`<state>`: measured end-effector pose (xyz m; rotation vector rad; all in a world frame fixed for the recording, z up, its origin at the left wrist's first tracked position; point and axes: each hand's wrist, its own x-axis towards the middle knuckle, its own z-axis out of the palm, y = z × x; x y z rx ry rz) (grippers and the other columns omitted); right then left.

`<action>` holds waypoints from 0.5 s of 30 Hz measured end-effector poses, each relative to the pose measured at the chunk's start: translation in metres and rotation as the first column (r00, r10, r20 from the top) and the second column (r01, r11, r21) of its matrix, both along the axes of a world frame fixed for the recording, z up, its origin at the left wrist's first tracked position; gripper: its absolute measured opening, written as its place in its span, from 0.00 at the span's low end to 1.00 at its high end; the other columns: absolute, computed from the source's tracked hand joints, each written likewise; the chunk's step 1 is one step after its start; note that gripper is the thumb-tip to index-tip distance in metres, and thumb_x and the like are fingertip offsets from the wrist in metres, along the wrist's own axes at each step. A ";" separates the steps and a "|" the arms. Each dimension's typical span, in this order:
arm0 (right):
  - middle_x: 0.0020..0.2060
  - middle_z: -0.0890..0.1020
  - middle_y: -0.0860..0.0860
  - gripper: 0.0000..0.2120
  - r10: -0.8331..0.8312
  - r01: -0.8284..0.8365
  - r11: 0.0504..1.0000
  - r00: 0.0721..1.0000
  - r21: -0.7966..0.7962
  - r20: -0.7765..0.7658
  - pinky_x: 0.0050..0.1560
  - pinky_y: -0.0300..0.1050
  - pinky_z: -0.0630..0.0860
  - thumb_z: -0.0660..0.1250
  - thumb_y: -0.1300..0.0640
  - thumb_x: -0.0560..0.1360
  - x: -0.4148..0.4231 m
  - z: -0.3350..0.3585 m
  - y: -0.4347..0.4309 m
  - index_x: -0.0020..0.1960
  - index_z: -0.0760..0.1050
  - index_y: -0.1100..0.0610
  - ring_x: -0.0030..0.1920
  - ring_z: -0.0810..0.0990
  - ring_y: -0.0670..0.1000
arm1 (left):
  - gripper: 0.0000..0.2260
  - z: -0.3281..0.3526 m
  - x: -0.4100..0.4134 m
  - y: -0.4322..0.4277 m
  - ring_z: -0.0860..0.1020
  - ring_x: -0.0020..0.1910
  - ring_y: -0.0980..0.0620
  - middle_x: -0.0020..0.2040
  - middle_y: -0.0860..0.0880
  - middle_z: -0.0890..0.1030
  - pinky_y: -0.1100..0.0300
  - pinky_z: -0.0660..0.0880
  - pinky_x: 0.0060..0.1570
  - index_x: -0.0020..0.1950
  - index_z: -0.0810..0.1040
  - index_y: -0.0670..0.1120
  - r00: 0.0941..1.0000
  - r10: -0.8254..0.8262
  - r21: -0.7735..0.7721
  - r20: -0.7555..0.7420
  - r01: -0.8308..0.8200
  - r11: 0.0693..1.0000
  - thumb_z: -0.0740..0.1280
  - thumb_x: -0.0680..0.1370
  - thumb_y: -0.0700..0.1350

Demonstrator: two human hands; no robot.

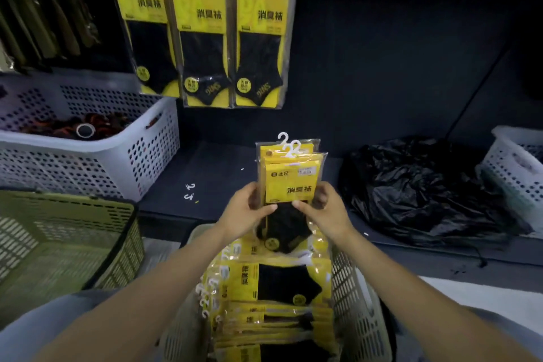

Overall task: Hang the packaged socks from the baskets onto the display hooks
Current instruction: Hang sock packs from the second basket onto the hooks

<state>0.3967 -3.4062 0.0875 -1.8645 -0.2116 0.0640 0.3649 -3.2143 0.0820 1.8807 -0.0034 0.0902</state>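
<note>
Packs (289, 176): small upright stack, clamped between both hands.
Left hand (245, 210): fingers curled round stack's left edge.
Right hand (324, 209): grips right edge.
Handling: likely light, slick film, bendy; hold at card, hangers (289, 145) up.
Basket (355, 300): below hands.
Hung packs (205, 38): above-left of hands.

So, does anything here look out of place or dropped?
Yes. Two small white hooks lie loose on the dark shelf, left of the held packs and attached to nothing, as if they fell off packaging. A crumpled black bag also sprawls across the shelf to the right.
</note>
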 end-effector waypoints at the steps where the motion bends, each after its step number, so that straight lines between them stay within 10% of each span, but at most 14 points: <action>1: 0.47 0.82 0.51 0.20 -0.041 0.040 0.997 0.999 0.065 0.000 0.54 0.46 0.78 0.75 0.59 0.69 0.002 0.010 0.001 0.55 0.69 0.61 0.51 0.81 0.50 | 0.17 0.012 0.006 0.002 0.79 0.56 0.49 0.56 0.46 0.81 0.53 0.76 0.58 0.59 0.75 0.42 1.000 -0.001 -0.035 0.000 0.001 0.999 0.73 0.72 0.40; 8: 0.38 0.85 0.53 0.08 -0.062 0.060 0.909 0.998 0.412 -0.010 0.39 0.35 0.78 0.71 0.60 0.72 0.013 0.095 0.008 0.41 0.73 0.62 0.40 0.84 0.47 | 0.24 0.110 0.030 0.004 0.83 0.44 0.60 0.46 0.58 0.85 0.72 0.75 0.38 0.52 0.80 0.52 0.988 0.023 -0.178 0.151 0.005 0.984 0.73 0.61 0.62; 15: 0.49 0.85 0.54 0.07 -0.081 0.049 0.919 0.995 0.392 0.066 0.57 0.46 0.77 0.65 0.60 0.77 0.030 0.160 0.008 0.52 0.79 0.60 0.52 0.83 0.51 | 0.12 0.150 0.038 0.016 0.81 0.40 0.62 0.40 0.60 0.84 0.72 0.72 0.39 0.47 0.79 0.55 0.920 0.181 -0.251 0.347 -0.095 0.963 0.64 0.71 0.59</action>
